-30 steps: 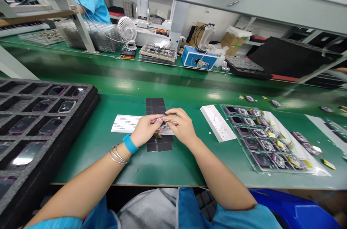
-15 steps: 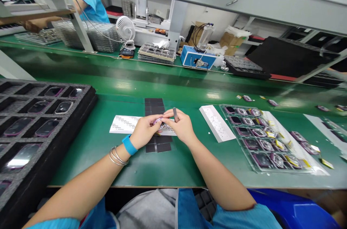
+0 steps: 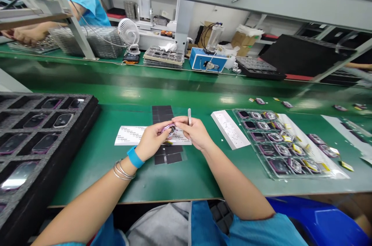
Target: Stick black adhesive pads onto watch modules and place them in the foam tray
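Note:
My left hand (image 3: pixel 151 143) pinches a small pink-purple rectangular part (image 3: pixel 168 129) just above the green table. My right hand (image 3: pixel 195 132) is closed around thin metal tweezers (image 3: pixel 189 116), whose end sticks up above the fingers, and its fingertips touch the same part. Both hands hover over a strip of black squares (image 3: pixel 164 133) and a white label sheet (image 3: pixel 130 135) lying flat under them.
A black foam tray (image 3: pixel 40 137) of dark glossy parts fills the left. A clear blister tray (image 3: pixel 279 143) of purple parts and a white strip (image 3: pixel 230 129) lie to the right. Another person's hands (image 3: pixel 27 34) work across the green conveyor (image 3: pixel 174 83). A blue box (image 3: pixel 205 61) and a small fan (image 3: pixel 128 34) stand beyond.
The tweezers have swung from lying across the part to standing upright in my right hand. Both hands stay on the part. The other person's hands have come into view at top left.

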A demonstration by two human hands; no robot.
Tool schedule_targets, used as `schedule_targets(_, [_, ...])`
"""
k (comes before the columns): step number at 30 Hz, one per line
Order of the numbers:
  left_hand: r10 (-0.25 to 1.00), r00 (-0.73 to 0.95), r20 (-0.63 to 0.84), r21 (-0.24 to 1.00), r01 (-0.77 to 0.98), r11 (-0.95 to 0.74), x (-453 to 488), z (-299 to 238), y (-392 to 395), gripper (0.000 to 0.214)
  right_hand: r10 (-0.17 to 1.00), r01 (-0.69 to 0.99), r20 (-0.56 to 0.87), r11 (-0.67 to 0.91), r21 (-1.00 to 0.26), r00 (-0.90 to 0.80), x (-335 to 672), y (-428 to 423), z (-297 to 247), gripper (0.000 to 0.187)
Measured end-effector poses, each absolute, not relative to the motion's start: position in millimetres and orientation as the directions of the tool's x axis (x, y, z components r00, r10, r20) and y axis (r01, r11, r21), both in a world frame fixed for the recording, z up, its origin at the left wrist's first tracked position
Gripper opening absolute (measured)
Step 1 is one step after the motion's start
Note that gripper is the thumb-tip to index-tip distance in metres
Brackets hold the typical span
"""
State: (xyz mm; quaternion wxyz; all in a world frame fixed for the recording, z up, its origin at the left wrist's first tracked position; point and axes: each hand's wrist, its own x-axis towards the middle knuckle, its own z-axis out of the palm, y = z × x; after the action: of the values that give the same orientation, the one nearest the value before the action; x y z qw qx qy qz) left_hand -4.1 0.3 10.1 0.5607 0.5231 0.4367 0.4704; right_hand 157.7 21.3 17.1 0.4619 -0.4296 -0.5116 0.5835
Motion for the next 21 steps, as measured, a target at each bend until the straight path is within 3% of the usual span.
schedule_targets(7, [0.969, 0.246, -0.017, 0.998, -0.052, 0.031, -8, 11, 0, 0.047, 0.98, -0.066, 0.135, 0.126, -0.99, -0.148, 148, 19, 9, 0.023])
schedule_targets(12, [0.988, 0.152, 0.034, 0.999, 0.023, -0.038, -6, 12, 0, 0.036, 0.98, -0.071, 0.177, 0.172, -0.983, -0.087, 141, 18, 4, 0.023])
schedule_targets(14, [0.984, 0.177, -0.033, 0.995, -0.085, 0.048, -5, 12, 1, 0.035, 0.989, -0.086, 0.127, 0.12, -0.989, -0.077, 141, 18, 6, 0.025])
schedule_targets(18, [0.931, 0.32, -0.174, 0.904, -0.323, 0.28, -5, 13, 0, 0.036, 0.977, -0.157, -0.097, -0.128, -0.979, -0.191, 147, 17, 15, 0.032])
schedule_targets(21, [0.911, 0.358, -0.202, 0.869, -0.363, 0.335, -8, 15, -1, 0.032, 0.969, -0.177, -0.113, -0.154, -0.972, -0.219, 151, 16, 20, 0.034])
